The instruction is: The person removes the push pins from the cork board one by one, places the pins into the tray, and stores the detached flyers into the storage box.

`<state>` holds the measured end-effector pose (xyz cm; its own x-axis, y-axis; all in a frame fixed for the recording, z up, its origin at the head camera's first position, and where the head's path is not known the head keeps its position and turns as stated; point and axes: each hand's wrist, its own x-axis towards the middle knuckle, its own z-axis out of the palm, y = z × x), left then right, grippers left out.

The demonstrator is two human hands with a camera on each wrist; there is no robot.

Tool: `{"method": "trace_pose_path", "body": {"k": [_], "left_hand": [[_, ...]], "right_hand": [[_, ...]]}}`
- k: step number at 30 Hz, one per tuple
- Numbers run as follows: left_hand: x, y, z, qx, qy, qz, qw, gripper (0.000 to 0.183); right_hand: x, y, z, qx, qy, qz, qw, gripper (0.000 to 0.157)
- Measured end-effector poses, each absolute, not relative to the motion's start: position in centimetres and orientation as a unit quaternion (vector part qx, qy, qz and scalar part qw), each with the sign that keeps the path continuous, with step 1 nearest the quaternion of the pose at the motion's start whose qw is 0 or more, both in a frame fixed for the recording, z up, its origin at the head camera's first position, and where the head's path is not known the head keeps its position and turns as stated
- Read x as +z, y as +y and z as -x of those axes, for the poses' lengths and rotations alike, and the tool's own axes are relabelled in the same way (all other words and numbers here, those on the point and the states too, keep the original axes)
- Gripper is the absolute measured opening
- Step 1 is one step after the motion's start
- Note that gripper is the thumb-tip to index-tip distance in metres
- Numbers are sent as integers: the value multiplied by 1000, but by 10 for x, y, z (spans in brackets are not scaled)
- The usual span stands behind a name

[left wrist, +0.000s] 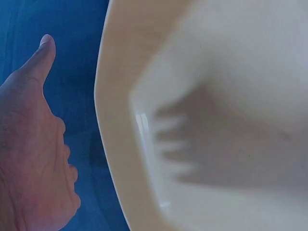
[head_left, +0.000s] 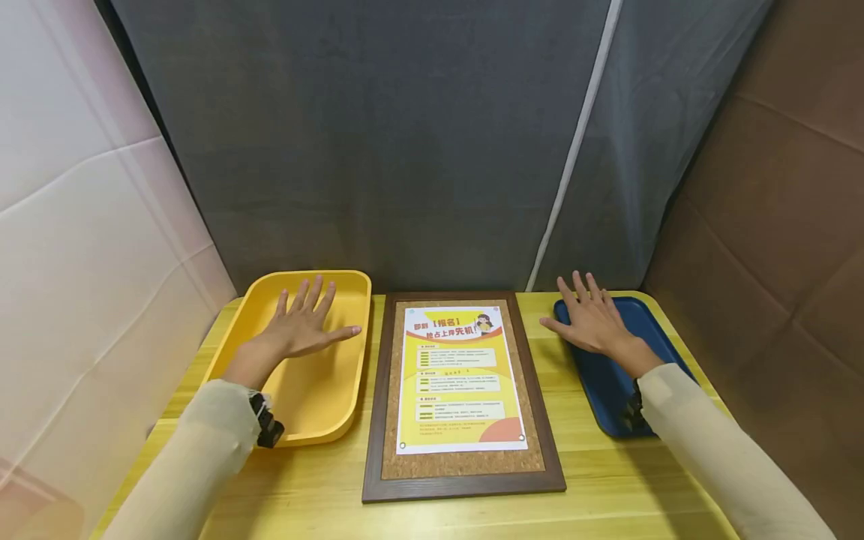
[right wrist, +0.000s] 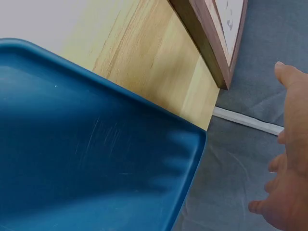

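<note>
While above smooth, rounded trays (head_left: 317, 394), left hand (head_left: 297, 330) and right hand (head_left: 595, 324) empty, wide-spread.

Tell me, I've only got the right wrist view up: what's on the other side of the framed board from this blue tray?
Observer: In the head view, a yellow tray lies to the left of the framed board.
Operator: Is anything being held over there?
Observer: No, the left hand has its fingers spread and holds nothing.
Operator: I only catch a sliver of that board. Is there a picture on it?
Observer: Yes, its poster shows a cartoon figure near the top right corner.
</note>
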<state>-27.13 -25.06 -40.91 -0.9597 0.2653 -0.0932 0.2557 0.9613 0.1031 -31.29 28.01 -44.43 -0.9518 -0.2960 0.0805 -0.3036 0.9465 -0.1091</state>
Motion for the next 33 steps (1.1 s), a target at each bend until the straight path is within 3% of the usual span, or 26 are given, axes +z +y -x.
{"method": "trace_pose_path", "body": {"k": [33], "left_hand": [[-419, -198, 267, 48, 981, -188, 9, 104]], "right_hand": [[-454, 242, 321, 71, -980, -184, 32, 96]]}}
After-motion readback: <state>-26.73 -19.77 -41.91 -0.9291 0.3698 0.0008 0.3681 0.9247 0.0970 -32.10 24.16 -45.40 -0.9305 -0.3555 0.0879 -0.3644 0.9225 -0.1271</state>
